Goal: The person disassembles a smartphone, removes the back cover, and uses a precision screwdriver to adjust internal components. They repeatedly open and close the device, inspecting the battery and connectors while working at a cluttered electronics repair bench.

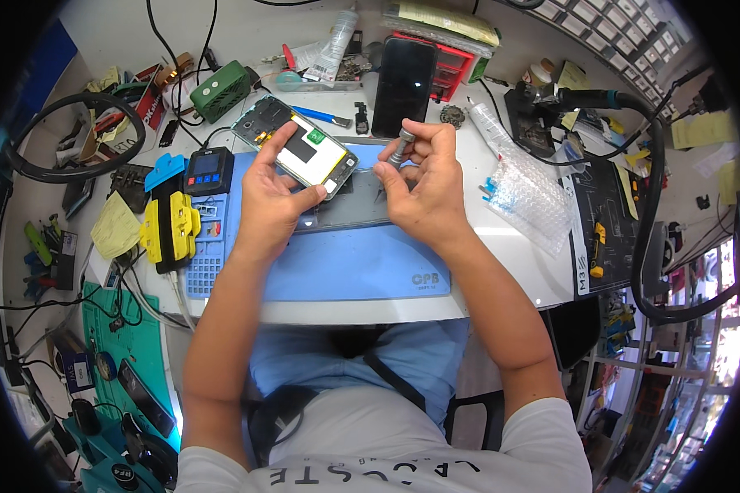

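Observation:
My left hand grips an opened smartphone, tilted, with its insides facing up. A white battery with a green sticker and a dark upper section show inside it. In my right hand is a small grey screwdriver, pinched between the fingers and slanting down beside the phone. Its lower end is hard to make out. Beneath both hands a dark, flat, glossy panel lies on the blue work mat.
Behind the hands a black phone leans upright near a red drawer box. A blue-handled tool lies behind the opened phone. Left are a yellow clamp holder and a small black device; right, bubble wrap and a thick black cable.

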Available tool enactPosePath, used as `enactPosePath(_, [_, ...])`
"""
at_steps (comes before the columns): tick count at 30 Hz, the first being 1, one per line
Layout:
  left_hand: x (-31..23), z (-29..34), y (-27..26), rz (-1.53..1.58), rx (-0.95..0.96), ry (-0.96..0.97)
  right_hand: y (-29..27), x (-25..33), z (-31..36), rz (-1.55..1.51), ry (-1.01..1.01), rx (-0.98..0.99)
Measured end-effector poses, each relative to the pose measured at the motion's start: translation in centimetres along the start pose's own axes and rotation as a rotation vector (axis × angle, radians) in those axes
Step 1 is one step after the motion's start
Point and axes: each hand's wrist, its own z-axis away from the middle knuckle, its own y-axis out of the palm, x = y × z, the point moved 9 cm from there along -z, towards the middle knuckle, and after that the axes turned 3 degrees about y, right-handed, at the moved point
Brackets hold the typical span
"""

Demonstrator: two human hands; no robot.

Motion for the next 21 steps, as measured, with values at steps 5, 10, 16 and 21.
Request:
enactPosePath(5, [0.1, -0.1, 0.0, -0.001, 0.003, 0.002, 0.2, -0.3, 0.1, -0.028, 0.011, 0.004])
enactPosePath(10, [0.0, 0.1, 0.0, 0.019, 0.008, -0.009, 0.4, -0.3, 0.1, -0.025, 0.033, 0.027])
enactPosePath(16, [0.1, 0.0, 0.4, 0.045, 0.029, -0.03, 0.0, -0.3, 0.0, -0.407, -0.008, -0.046])
enactPosePath(21, [0.3, 0.1, 0.4, 0.081, 0.035, -0.058, 0.8, -1.2, -0.1, -0.543, 0.035, -0.034])
